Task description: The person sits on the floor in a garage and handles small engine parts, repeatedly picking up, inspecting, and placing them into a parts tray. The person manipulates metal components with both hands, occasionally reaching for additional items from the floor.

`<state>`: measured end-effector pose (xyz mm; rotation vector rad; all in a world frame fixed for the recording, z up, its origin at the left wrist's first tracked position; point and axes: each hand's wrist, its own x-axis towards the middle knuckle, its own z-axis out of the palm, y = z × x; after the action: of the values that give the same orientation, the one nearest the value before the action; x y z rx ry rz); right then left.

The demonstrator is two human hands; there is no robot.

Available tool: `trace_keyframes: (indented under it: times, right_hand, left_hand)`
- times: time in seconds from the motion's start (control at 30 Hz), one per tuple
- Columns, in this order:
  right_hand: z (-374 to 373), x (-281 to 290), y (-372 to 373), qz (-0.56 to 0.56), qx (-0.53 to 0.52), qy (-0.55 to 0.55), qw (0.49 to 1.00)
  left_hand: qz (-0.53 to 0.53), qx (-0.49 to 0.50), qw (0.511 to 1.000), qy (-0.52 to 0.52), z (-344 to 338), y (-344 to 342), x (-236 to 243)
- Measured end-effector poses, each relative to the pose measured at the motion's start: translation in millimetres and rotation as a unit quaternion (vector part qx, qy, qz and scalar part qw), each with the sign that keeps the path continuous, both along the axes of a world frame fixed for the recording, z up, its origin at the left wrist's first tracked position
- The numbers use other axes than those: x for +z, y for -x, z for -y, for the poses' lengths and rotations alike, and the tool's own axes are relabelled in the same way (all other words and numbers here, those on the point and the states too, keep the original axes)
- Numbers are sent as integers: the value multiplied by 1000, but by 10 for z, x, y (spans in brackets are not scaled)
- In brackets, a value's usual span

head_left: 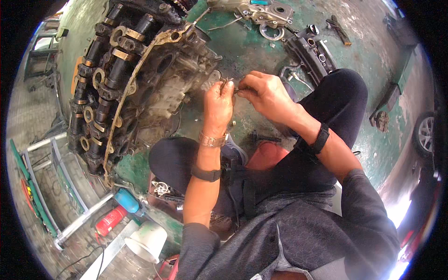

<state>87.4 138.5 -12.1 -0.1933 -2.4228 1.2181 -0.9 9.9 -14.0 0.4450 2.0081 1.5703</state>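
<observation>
In front of my body both hands meet over a small dark metal part, too small and too covered by fingers to name. My left hand point(218, 105) is closed, its thumb and fingers pinching the part from the left. From the right, my right hand point(263, 91) pinches the part's other side between thumb and fingertips. Just left of my hands stands a large, oily engine point(163, 88) with its camshafts point(114, 74) exposed along the top. Neither hand touches the engine.
A black valve cover point(305, 56) and a metal engine cover point(268, 16) lie on the green floor at the far side. At lower left are a red fire extinguisher point(111, 220), a white bucket point(146, 241) and a metal rack point(56, 186). A car wheel point(425, 134) shows at right.
</observation>
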Motion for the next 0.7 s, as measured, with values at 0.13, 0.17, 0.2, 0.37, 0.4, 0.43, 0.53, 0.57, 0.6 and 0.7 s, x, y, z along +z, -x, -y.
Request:
trace_keyframes:
  times: [0.13,0.17,0.2,0.37,0.4,0.43,0.53,0.57,0.6,0.7]
  right_hand:
    - [28,5,-4,58,-6,5,998]
    - [28,13,-5,77,-5,24,997]
    - [25,27,-15,97,-3,42,994]
    - [-4,104,-28,203,37,285,936]
    - [-20,116,-23,231,47,391,890]
    - [-39,124,-16,255,56,491,831]
    - [-83,132,-38,245,96,607,750]
    - [-84,125,-46,239,102,637,726]
    - [-75,109,-43,232,94,600,760]
    - [-8,44,-20,210,74,471,853]
  left_hand:
    - [-105,6,994,18,-31,-59,55]
    - [-123,5,992,10,-36,-62,66]
    - [-112,0,993,25,-40,-56,73]
    - [-140,-29,990,19,-32,-52,110]
    - [-137,-29,990,5,-36,-55,123]
    - [-134,-29,991,-10,-44,-59,138]
    - [-135,-24,989,-53,-66,-89,189]
    - [-137,-20,988,-68,-64,-97,205]
    - [-174,-31,983,-46,-51,-98,220]
    - [-256,-52,965,-4,9,-76,223]
